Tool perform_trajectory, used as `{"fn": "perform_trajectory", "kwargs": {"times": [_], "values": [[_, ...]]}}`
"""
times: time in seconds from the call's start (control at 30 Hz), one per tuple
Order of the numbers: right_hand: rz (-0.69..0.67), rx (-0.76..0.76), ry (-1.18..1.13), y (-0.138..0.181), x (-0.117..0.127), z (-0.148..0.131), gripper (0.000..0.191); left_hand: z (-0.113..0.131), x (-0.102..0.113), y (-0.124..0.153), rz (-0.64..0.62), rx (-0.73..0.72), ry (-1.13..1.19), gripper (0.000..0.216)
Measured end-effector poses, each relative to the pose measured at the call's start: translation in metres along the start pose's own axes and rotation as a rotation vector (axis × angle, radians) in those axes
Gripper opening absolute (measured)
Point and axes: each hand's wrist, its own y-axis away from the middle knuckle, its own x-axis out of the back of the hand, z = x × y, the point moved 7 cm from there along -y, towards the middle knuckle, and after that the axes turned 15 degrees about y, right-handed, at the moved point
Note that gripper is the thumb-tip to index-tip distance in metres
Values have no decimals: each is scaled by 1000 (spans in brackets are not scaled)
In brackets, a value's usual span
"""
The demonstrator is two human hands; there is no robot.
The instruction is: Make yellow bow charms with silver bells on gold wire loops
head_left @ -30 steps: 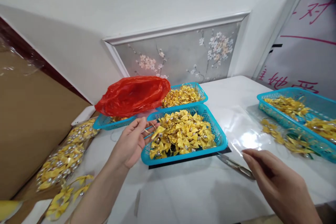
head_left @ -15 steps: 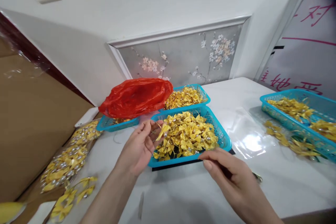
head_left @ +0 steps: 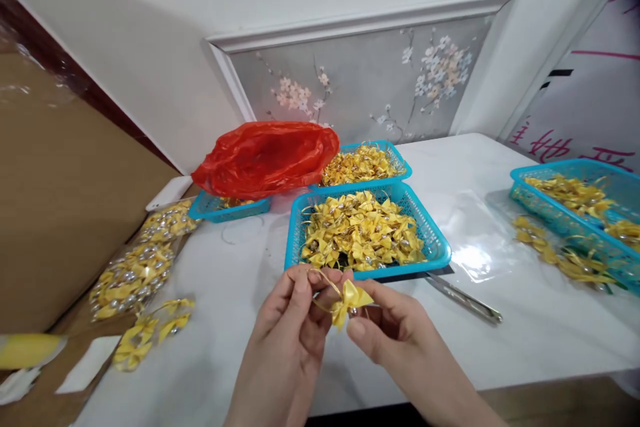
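Both my hands meet over the white table just in front of a blue basket (head_left: 440, 252) heaped with several yellow ribbon bows. My left hand (head_left: 293, 330) pinches the thin gold loop of one yellow bow (head_left: 350, 299). My right hand (head_left: 387, 330) pinches the same bow from the right side, fingers closed on it. The bow hangs between the two hands, clear of the table.
Metal scissors (head_left: 463, 297) lie right of the basket. A red plastic bag (head_left: 267, 157) covers part of a second blue basket (head_left: 220, 208) behind. A third blue basket (head_left: 575, 170) with bows stands far right. Bagged bows (head_left: 135, 267) lie at the left beside brown cardboard (head_left: 55, 213).
My left hand has drawn a bow out of the basket toward me. My right hand left the scissors area and joined it on the bow. The view tilted down.
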Motion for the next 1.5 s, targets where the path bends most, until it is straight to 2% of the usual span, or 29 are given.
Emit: {"fn": "perform_trajectory", "kwargs": {"times": [0.1, 0.33, 0.47, 0.6, 0.73, 0.8, 0.87, 1.0, 1.07, 1.17, 1.33, 1.43, 1.5], "values": [[-55, -49, -119, 1, -10, 12, 34, -2, 6, 4, -35, -38, -21, 15], [55, -53, -101, 6, -8, 12, 26, -1, 17, 10, -41, -86, -146, 20], [75, -64, -104, 6, -7, 14, 27, 7, 21, 14, -77, -137, -257, 14], [63, -21, -64, 4, -4, 17, 31, 9, 18, 16, -111, -110, -306, 28], [106, 129, 86, 5, 2, 3, 14, -5, 18, 17, -96, 92, -240, 24], [127, 247, 229, 8, 2, -7, 14, -11, 18, 16, -105, 153, -215, 20], [187, 348, 377, 13, 2, -16, 17, -9, 21, 14, -91, 131, -249, 22], [415, 550, 664, 27, 4, -31, 23, 8, 35, 15, 3, -62, -428, 20], [481, 650, 769, 32, 1, -35, 28, 13, 37, 20, -14, -114, -476, 16], [471, 744, 860, 35, -4, -35, 34, 14, 32, 27, -91, -140, -509, 28], [431, 830, 1055, 40, -16, -33, 41, 1, 25, 28, -96, -38, -568, 16], [400, 869, 1126, 42, -17, -37, 35, -3, 30, 25, -51, 20, -442, 20], [304, 905, 1134, 43, -17, -41, 24, -5, 35, 25, -11, 46, -364, 21]]}}
